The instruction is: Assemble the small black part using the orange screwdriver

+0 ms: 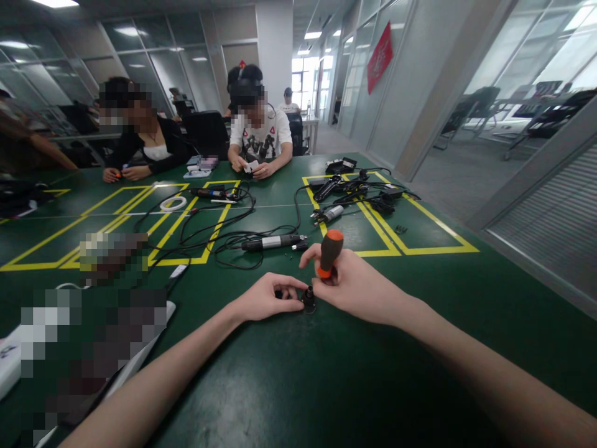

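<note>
Head view looks down over a dark green table top, where both bare hands meet near the middle of the scene. The right hand is clenched around an orange-handled screwdriver with a black collar, held nearly upright and leaning slightly right, its orange cap above the fist. Its lower end comes down onto a small black round part that stands on the table between the two hands. The shaft itself is hidden by the fingers. The left hand lies just left of that part, thumb and fingertips pinched against its side and around a dark bit beside it, and the two hands almost touch. Just beyond them lies a black and silver cylindrical power driver on its side, trailing loose black cables that loop leftward over yellow tape lines marking out rectangles. Farther right sits a heap of black tools and leads, and far left a white coil. At the far edge two other people sit facing this way — one in a white printed T-shirt, one in a black top — each with their own hands on the table, well apart from the person's hands.
</note>
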Demonstrator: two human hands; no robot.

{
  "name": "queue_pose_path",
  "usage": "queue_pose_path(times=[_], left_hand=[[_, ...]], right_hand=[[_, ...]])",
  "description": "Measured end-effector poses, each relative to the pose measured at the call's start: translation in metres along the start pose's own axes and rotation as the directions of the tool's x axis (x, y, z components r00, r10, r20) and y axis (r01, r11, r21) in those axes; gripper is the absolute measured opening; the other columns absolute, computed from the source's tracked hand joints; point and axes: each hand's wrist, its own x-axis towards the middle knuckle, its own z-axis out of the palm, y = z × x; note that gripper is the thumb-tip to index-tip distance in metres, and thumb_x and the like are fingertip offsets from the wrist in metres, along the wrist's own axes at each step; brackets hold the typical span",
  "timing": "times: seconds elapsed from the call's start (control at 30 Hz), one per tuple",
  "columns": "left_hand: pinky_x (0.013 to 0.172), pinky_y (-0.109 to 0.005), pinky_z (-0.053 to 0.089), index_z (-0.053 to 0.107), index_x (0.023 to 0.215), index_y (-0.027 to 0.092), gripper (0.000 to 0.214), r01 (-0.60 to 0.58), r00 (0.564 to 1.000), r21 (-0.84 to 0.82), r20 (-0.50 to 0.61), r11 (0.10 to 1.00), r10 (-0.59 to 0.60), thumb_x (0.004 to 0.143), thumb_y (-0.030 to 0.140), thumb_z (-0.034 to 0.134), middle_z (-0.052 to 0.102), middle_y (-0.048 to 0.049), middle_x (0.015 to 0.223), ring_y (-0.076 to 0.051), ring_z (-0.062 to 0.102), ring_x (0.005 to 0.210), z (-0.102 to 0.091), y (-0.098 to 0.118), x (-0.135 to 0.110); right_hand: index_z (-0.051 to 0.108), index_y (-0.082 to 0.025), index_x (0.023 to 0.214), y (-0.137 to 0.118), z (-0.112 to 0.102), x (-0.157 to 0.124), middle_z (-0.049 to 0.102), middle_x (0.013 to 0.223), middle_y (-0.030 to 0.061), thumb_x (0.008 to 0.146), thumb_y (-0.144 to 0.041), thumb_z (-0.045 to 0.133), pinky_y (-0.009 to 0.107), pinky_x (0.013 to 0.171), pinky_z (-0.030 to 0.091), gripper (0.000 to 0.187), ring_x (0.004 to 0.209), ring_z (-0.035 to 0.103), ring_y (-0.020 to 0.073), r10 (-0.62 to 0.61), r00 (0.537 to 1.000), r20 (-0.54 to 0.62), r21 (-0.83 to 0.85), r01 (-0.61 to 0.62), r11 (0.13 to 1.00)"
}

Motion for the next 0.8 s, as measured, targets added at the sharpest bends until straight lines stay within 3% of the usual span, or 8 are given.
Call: queue_pose_path(times=[0.17, 0.47, 0.67, 0.8], left_hand=[[0.07, -0.025, 0.049, 0.074, 0.099, 0.012, 0.044, -0.002, 1.0, -0.103, 0.016, 0.995, 0.003, 0.067, 0.036, 0.091, 0.068, 0.0009, 0.076, -0.011, 0.059, 0.069, 0.0012, 0.0045, 0.0005], [0.076, -0.027, 0.052, 0.074, 0.104, 0.014, 0.047, -0.004, 1.0, -0.138, 0.025, 0.99, 0.007, 0.065, 0.033, 0.092, 0.068, 0.0014, 0.078, -0.011, 0.06, 0.071, 0.0013, 0.0037, 0.0002], [0.077, -0.028, 0.052, 0.076, 0.108, 0.013, 0.049, 0.005, 0.999, -0.138, 0.041, 0.99, 0.0, 0.065, 0.032, 0.092, 0.072, -0.0005, 0.081, -0.011, 0.06, 0.071, -0.0016, 0.0016, 0.0006], [0.077, -0.028, 0.052, 0.076, 0.108, 0.012, 0.046, 0.001, 0.999, -0.129, 0.046, 0.992, 0.005, 0.069, 0.034, 0.089, 0.073, -0.002, 0.083, -0.011, 0.06, 0.071, -0.0033, -0.0003, 0.0009]], right_hand=[[0.061, -0.021, 0.088, 0.002, 0.0024, 0.0004, 0.051, 0.065, -0.0066, 0.083, -0.02, 0.059, 0.028, 0.064, 0.041, 0.005, 0.06, 0.048, 0.0129, -0.011, 1.0, -0.026, 0.065, 0.013, 0.998], [0.064, -0.019, 0.095, 0.0001, -0.0003, 0.0018, 0.056, 0.071, -0.0044, 0.079, -0.008, 0.061, 0.028, 0.067, 0.042, 0.02, 0.064, 0.052, 0.0139, 0.001, 1.0, -0.027, 0.014, 0.0, 1.0], [0.062, -0.019, 0.086, -0.0004, 0.0008, 0.0024, 0.056, 0.069, -0.0039, 0.084, -0.011, 0.059, 0.029, 0.068, 0.043, 0.009, 0.064, 0.054, 0.0144, -0.034, 0.999, -0.022, 0.021, 0.035, 0.999], [0.063, -0.019, 0.089, -0.0005, 0.0011, 0.0023, 0.055, 0.069, -0.004, 0.084, -0.008, 0.058, 0.028, 0.069, 0.043, 0.013, 0.065, 0.055, 0.0144, -0.043, 0.999, -0.019, -0.004, 0.043, 0.999]])
